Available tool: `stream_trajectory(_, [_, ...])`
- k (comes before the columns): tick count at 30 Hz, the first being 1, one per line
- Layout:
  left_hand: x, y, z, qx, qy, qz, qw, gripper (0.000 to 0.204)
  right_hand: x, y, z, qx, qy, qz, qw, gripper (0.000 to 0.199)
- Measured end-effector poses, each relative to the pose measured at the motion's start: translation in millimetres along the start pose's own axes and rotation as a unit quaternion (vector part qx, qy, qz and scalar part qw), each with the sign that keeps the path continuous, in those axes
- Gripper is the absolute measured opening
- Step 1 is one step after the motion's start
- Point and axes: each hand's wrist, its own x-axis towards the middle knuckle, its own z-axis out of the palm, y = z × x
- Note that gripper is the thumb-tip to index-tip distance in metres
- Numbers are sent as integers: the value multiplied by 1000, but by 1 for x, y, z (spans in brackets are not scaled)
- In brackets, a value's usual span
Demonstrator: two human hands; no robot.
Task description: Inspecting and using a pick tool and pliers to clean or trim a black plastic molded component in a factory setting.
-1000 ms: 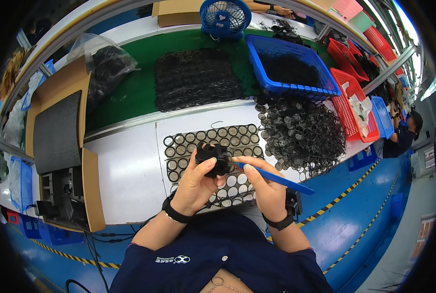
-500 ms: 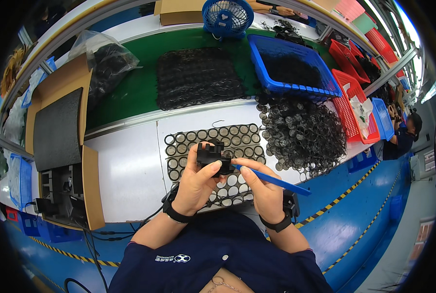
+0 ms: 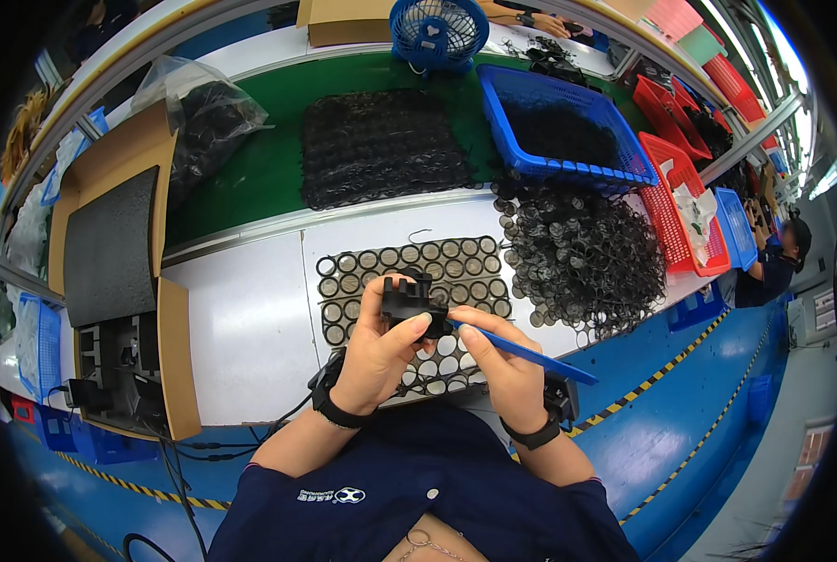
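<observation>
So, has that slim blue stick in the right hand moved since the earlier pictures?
Yes, slightly: the slim blue stick has shifted down the picture, judged against the grid of round black rings on the white table.

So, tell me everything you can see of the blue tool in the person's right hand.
The blue tool is a slim, straight stick, smooth-looking, perhaps plastic. The right hand grips it near its inner end, with the thumb and index finger. It slants from beside the black part in the left hand out to the right and toward the person, its outer end free. The tip's shape, and whether it touches the black part, cannot be made out.
</observation>
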Motion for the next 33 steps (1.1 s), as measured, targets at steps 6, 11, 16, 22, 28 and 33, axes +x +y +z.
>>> stream_trajectory(6, [-1,-1,-1,8,2,0,1000,44,-2,-4,0,-3,4,32,999,21])
stream_trajectory(11, [-1,-4,0,15,4,3,1000,44,-3,4,7,-111,38,-79,990,20])
stream_trajectory(16, [-6,-2,-1,29,-1,-38,999,46,27,25,-15,-330,187,-304,874,22])
stream_trajectory(22, [-1,3,-2,65,-18,-45,997,47,52,47,-100,-417,219,-199,860,19])
stream_trajectory(28, [1,5,-2,100,-11,-54,993,53,14,6,-44,95,1,27,995,22])
stream_trajectory(33, [0,9,0,158,-38,-59,985,61,10,-2,-31,81,-74,21,994,22])
